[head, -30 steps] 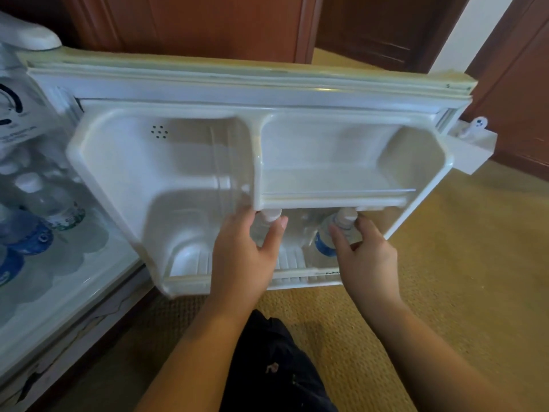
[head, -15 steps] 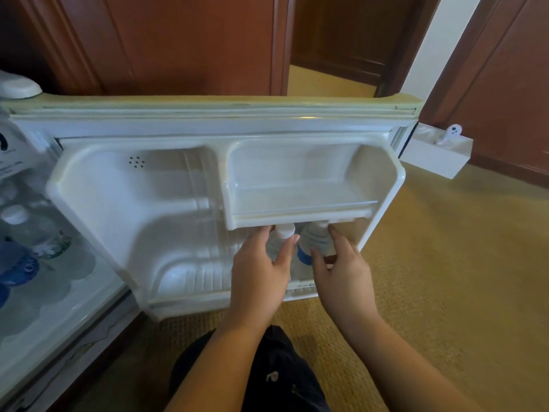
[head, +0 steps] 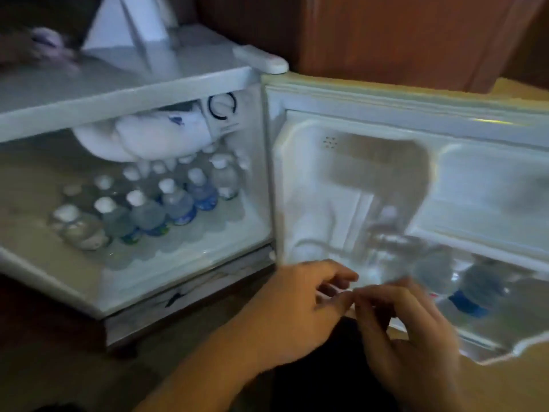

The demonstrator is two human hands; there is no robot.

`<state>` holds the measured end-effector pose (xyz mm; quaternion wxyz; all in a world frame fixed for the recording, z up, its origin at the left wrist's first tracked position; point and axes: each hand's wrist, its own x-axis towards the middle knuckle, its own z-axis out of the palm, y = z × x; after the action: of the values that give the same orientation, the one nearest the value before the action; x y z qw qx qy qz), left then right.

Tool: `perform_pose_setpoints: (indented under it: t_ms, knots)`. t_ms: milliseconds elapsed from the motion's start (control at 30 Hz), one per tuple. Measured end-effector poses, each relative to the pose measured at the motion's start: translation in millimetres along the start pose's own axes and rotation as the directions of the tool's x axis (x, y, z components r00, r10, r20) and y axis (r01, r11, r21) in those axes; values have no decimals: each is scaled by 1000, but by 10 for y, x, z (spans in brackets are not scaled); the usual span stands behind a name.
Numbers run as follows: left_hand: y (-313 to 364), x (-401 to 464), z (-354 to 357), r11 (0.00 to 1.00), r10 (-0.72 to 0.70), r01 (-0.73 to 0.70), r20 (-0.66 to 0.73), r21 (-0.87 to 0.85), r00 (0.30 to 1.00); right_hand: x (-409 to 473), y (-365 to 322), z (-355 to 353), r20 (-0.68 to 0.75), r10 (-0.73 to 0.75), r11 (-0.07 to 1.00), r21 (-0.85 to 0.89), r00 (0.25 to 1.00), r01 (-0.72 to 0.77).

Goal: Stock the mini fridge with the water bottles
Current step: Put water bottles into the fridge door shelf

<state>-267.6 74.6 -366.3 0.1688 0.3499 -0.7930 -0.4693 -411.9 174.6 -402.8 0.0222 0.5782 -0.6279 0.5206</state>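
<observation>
The white mini fridge [head: 118, 93] stands open, and several water bottles [head: 175, 203] with white caps stand in rows on its floor. Its door [head: 341, 188] is swung out to the right. Three blurred bottles [head: 433, 269] stand in the door's lower shelf [head: 505, 349]; one carries a blue label [head: 466, 301]. My left hand [head: 303, 307] and my right hand [head: 410, 331] hover just in front of that shelf's left end. Their fingertips almost meet. Both hands have loosely curled fingers and hold nothing. The frame is motion-blurred.
A lump of white frost [head: 142, 138] hangs under the fridge's ceiling beside a thermostat dial [head: 222, 107]. A white folded object [head: 133, 22] stands on top of the fridge. Brown wooden panels [head: 416, 34] rise behind. Tan carpet [head: 520, 382] lies under the door.
Both hands have let go of the bottle necks and pulled back from the door shelf. The view has swung left, so the fridge's interior now shows.
</observation>
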Motion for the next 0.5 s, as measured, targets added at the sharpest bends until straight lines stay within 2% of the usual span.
perform_pose_setpoints:
  t_ms: [100, 167, 233, 333, 400, 500]
  knots:
    - [-108, -712, -818, 991, -131, 122, -222, -53, 966, 323, -390, 483, 260, -111, 966, 257, 959, 42]
    - [-144, -1239, -1246, 981, -196, 178, -426, -82, 883, 464, -608, 873, 437, -230, 932, 356, 870, 68]
    - [-208, -1775, -1593, 964, -243, 260, -607, -62, 756, 520, -850, 1336, 625, -330, 913, 401, 708, 72]
    - [-439, -2450, -1951, 907, -315, 412, -781, -81, 539, 403, -1230, 2085, 850, -382, 924, 351, 363, 153]
    - [-748, -2840, -2053, 845, -372, 514, -852, -147, 368, 213, -1495, 2552, 900, -408, 897, 364, 154, 250]
    - [-1319, -3362, -1994, 721, -467, 634, -872, -279, 148, -253, -1780, 3191, 915, -403, 871, 391, -23, 298]
